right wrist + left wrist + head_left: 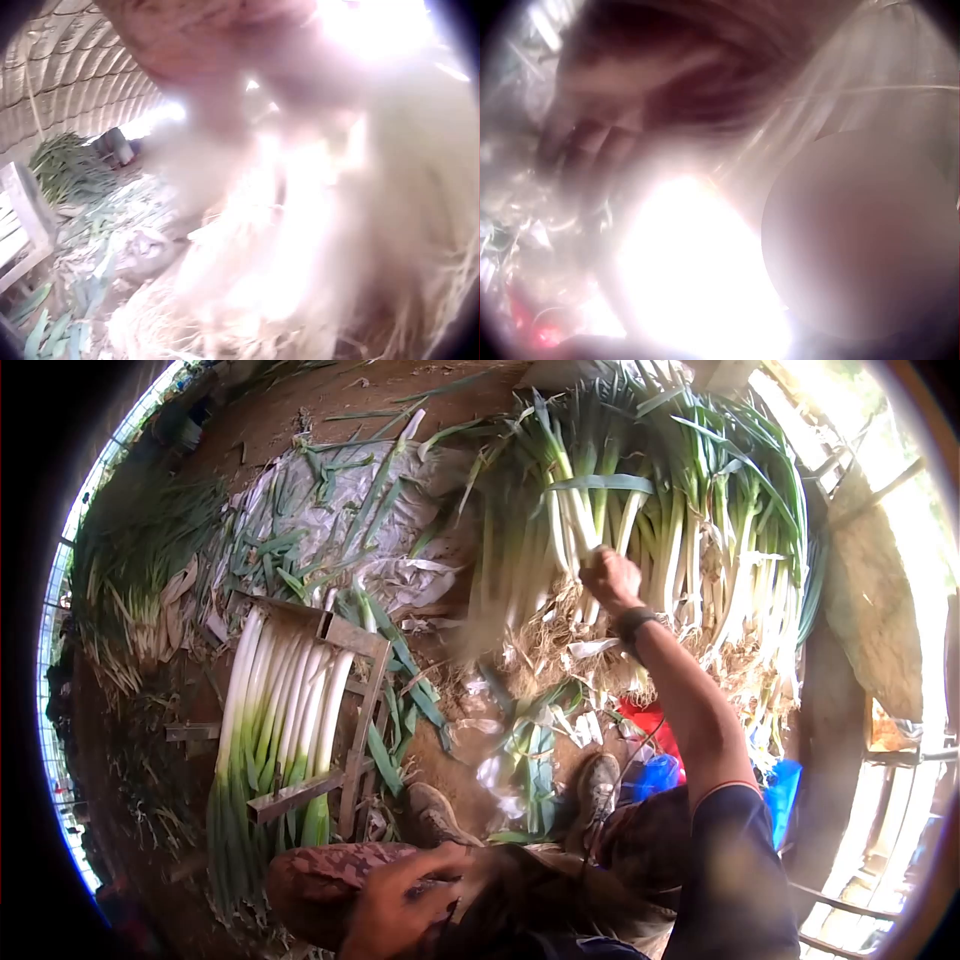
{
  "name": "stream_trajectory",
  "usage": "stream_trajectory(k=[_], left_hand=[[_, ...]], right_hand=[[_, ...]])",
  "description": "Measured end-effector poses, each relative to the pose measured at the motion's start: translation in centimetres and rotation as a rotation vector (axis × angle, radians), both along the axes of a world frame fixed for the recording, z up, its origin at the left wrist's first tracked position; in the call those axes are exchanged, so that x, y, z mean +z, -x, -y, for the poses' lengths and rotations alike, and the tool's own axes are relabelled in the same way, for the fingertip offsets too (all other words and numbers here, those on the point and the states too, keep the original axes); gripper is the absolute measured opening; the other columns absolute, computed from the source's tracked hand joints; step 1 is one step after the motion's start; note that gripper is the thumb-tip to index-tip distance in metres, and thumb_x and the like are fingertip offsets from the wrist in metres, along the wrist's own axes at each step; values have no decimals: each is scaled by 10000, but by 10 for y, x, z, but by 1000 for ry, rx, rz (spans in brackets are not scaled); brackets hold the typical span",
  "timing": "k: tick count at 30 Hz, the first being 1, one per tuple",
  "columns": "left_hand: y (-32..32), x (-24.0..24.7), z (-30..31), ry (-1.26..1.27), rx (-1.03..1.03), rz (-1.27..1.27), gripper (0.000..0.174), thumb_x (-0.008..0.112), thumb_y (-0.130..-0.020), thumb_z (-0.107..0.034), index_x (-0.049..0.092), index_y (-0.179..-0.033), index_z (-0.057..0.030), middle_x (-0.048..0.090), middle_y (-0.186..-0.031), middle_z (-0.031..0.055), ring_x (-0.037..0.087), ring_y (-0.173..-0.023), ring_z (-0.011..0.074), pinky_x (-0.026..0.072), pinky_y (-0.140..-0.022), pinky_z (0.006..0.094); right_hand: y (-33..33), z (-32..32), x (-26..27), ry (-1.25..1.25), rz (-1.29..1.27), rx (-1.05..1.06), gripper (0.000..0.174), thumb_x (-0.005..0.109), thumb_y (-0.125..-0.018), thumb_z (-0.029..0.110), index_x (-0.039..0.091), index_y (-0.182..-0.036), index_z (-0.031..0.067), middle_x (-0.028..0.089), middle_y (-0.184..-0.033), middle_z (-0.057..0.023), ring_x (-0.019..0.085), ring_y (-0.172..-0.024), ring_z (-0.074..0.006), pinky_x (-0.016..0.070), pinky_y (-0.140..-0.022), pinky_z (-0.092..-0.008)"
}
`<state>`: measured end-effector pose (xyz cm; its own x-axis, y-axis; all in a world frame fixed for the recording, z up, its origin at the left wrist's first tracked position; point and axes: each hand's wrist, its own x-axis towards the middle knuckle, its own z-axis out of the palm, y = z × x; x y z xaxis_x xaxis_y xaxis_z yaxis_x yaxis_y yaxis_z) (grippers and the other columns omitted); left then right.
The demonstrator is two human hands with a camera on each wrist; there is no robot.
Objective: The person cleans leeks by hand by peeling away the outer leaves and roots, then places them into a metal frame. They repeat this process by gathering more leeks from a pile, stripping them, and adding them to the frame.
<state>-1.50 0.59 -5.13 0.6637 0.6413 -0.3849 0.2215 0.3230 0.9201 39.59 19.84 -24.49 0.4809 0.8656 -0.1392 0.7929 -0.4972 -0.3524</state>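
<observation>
My right hand (612, 578) grips the lower white part of a leek (572, 520) at the front of a large standing heap of leeks (735, 550). In the right wrist view this hand (225, 45) shows above pale, glare-washed stalks and roots. My left hand (405, 900) is low by my knee, holding nothing that shows. Its fingers (592, 154) hang loosely curled in the left wrist view. To the left, a row of leeks (285, 695) lies in a wooden frame (352, 770), white ends up and green leaves toward me.
Another leek pile (150, 560) lies far left beside a pale plastic sheet (390, 525) strewn with cut leaves. Leaf scraps (540, 780) litter the soil between my shoes (437, 812). Red plastic (650, 722) and blue plastic (657, 777) lie near my right leg.
</observation>
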Motion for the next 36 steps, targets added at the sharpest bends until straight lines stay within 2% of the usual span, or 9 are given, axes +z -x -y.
stream_trajectory(k=[1, 5, 13, 15, 18, 19, 23, 29, 36], left_hand=[[-13, 16, 1, -44, 26, -261, 283, 668, -867, -26, 650, -1145, 26, 693, -1102, 149, 662, -1043, 197, 531, -876, 306], [-49, -20, -11, -200, -46, -218, 311, 701, -870, -95, 652, -1158, 9, 696, -1101, 154, 670, -1031, 217, 533, -869, 319], [-38, -62, -16, -219, -53, -287, 336, 702, -868, -118, 643, -1168, 20, 681, -1113, 193, 676, -1012, 280, 519, -883, 338], [-40, -68, -16, -214, -31, -260, 334, 698, -856, -115, 637, -1160, 8, 671, -1099, 206, 663, -1009, 318, 519, -865, 362], [-45, -71, -16, -221, -12, -204, 332, 693, -845, -118, 629, -1151, -7, 662, -1077, 217, 648, -999, 365, 519, -841, 393], [-45, -71, -17, -229, -7, -187, 330, 692, -846, -125, 629, -1149, -10, 663, -1070, 217, 646, -992, 373, 520, -834, 401], [-45, -73, -15, -261, -40, -193, 342, 680, -855, -134, 617, -1173, -23, 661, -1058, 214, 643, -971, 383, 523, -818, 413], [-46, -71, -12, -286, -50, -195, 351, 656, -871, -150, 599, -1197, -33, 652, -1096, 189, 642, -960, 379, 528, -817, 425], [-44, -76, -13, -310, -74, -214, 352, 672, -859, -160, 605, -1177, -24, 653, -1098, 185, 647, -955, 369, 536, -793, 414]], right_hand=[[11, 3, -3, -36, -39, 72, 135, 566, -867, 144, 579, -983, 76, 613, -840, -109, 606, -714, -229, 502, -595, -332], [51, -2, -29, -259, 27, 140, 236, 504, -813, 46, 451, -1038, -4, 551, -995, -242, 622, -817, -415, 505, -644, -503], [50, -22, -19, 34, 296, 118, 217, 574, -890, 134, 543, -1058, 1, 528, -1068, -207, 662, -773, -329, 531, -610, -461], [34, -31, -41, -51, 455, 160, 193, 568, -898, 143, 569, -1031, 3, 591, -896, -161, 629, -667, -257, 512, -553, -392], [27, -49, -24, 111, 306, 71, 184, 563, -862, 169, 591, -975, 26, 599, -677, -93, 604, -591, -192, 463, -473, -331], [29, -50, -9, 152, 169, -4, 219, 591, -820, 206, 640, -972, 57, 683, -816, -153, 678, -724, -289, 535, -638, -390], [5, -59, 6, 162, -163, 31, 356, 654, -713, 365, 702, -881, 56, 703, -770, -109, 684, -701, -256, 529, -686, -361], [42, -72, 19, 105, 59, 143, 263, 605, -727, 286, 703, -725, 42, 667, -613, -102, 681, -634, -262, 520, -621, -364], [57, -67, -34, 163, -891, 59, 218, 601, -938, 162, 659, -791, 11, 615, -610, -48, 575, -488, -80, 435, -392, -233]])
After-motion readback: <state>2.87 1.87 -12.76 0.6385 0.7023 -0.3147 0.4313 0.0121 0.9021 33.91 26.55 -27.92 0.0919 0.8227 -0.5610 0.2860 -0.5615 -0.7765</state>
